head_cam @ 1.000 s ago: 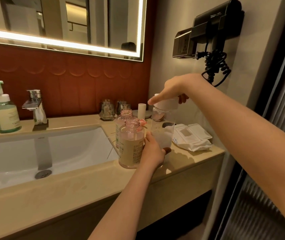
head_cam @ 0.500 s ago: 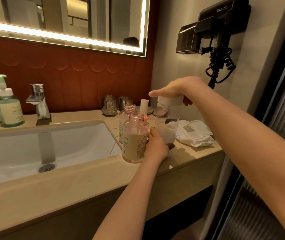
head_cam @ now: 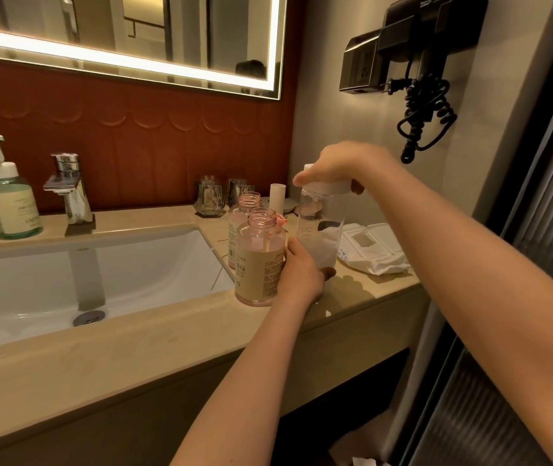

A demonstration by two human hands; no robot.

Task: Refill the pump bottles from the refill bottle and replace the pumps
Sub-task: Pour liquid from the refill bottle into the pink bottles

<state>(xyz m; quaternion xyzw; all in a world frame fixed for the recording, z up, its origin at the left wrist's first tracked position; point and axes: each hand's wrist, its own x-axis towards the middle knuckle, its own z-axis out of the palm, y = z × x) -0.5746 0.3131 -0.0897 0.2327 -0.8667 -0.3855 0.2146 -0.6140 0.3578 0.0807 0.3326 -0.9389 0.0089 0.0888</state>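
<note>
There is room to pass along the bare front strip of the counter [head_cam: 133,358] and over the sink basin [head_cam: 49,290], up to the faucet [head_cam: 70,193] and green pump bottles [head_cam: 9,206] at the back left. The right end is crowded: two open pink bottles [head_cam: 260,260], the refill bottle [head_cam: 322,237] just beside them, glasses [head_cam: 211,200] and a white tube [head_cam: 277,200] behind, a white packet [head_cam: 376,253] near the wall, a coiled cord [head_cam: 411,136] hanging above.

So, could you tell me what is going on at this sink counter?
A person is working at the vanity counter. Their left hand grips the lower part of the refill bottle, and their right hand holds its white cap from above. The front pump bottle and the rear pump bottle stand beside it with open necks, pumps off. Nothing is being poured.
</note>
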